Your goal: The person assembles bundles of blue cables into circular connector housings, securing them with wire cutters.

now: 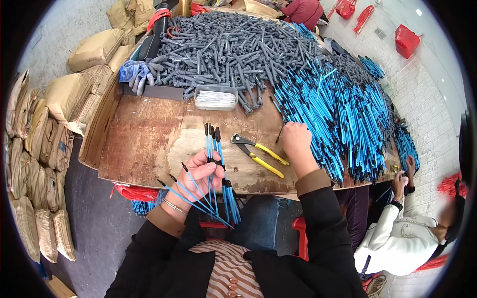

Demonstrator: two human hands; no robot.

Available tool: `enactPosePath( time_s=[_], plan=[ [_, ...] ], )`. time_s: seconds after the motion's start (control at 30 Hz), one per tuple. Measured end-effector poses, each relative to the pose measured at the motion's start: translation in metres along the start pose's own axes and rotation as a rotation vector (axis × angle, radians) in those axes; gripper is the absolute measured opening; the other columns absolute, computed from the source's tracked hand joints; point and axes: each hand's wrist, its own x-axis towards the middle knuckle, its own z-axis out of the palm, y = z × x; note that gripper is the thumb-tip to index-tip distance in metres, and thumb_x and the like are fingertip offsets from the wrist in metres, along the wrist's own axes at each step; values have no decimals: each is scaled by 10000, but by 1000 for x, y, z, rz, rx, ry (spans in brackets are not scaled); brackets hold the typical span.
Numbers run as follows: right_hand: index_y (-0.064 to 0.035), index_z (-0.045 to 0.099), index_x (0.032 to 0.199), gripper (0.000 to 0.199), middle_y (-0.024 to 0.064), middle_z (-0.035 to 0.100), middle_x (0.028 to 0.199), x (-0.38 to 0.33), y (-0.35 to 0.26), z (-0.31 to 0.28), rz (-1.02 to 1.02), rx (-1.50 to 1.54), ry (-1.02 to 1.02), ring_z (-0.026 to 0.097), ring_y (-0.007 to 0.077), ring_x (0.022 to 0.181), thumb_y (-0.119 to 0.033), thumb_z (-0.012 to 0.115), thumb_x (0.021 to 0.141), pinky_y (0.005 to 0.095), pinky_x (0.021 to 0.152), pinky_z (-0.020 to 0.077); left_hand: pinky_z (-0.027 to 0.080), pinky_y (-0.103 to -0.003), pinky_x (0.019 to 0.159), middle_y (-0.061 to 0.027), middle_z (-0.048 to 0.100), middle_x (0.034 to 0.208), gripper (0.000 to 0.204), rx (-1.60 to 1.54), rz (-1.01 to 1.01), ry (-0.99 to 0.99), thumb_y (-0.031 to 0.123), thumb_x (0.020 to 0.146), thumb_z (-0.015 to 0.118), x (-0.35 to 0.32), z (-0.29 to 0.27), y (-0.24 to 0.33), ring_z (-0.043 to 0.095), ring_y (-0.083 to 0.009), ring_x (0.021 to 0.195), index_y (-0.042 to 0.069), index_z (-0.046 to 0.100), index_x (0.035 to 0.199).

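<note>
My left hand (202, 174) is closed around a loose bunch of thin blue plastic sticks (230, 201) with black ends, held above the table's front edge. Some point upward, while others fan out across my wrist. My right hand (296, 144) is closed at the near left side of a large heap of blue sticks (338, 114). A thin dark end shows by its fingers; what it grips is mostly hidden. Between my hands, pincers (258, 154) with yellow handles lie on the wooden table (144, 129).
Grey plastic tubes (223, 49) cover the table's far side. A clear box (216, 106) holds thin white sticks, with gloves (140, 74) to its left. Sacks (94, 49) are stacked at left. Another person (397, 233) works at right; one more sits at the far end.
</note>
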Motion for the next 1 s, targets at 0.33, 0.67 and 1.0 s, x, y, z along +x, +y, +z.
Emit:
enactPosePath(
  time_s=[0.33, 0.67, 1.0],
  plan=[
    [-25, 512, 778, 110, 159, 609, 768, -13, 4, -3, -116, 95, 136, 606, 309, 743, -129, 534, 749, 367, 585, 521, 533, -362, 616, -115, 657, 786, 159, -46, 27, 127, 117, 873, 541, 7, -17, 0, 634, -222, 623, 66, 577, 1019],
    [2, 505, 811, 158, 171, 609, 749, 8, 33, -19, 83, 213, 80, 605, 306, 639, -136, 448, 861, 362, 596, 513, 546, -397, 646, -95, 655, 782, 165, -8, 22, 174, 137, 886, 527, 5, -22, -1, 647, -240, 680, 83, 571, 1036],
    [1, 530, 1086, 220, 106, 610, 731, -4, 53, -145, -77, 381, 445, 579, 204, 592, -84, 427, 911, 308, 554, 463, 547, -401, 700, -149, 666, 864, 195, -7, 37, 149, 104, 859, 566, 0, -8, 5, 664, -279, 763, 70, 559, 1051]
  ],
)
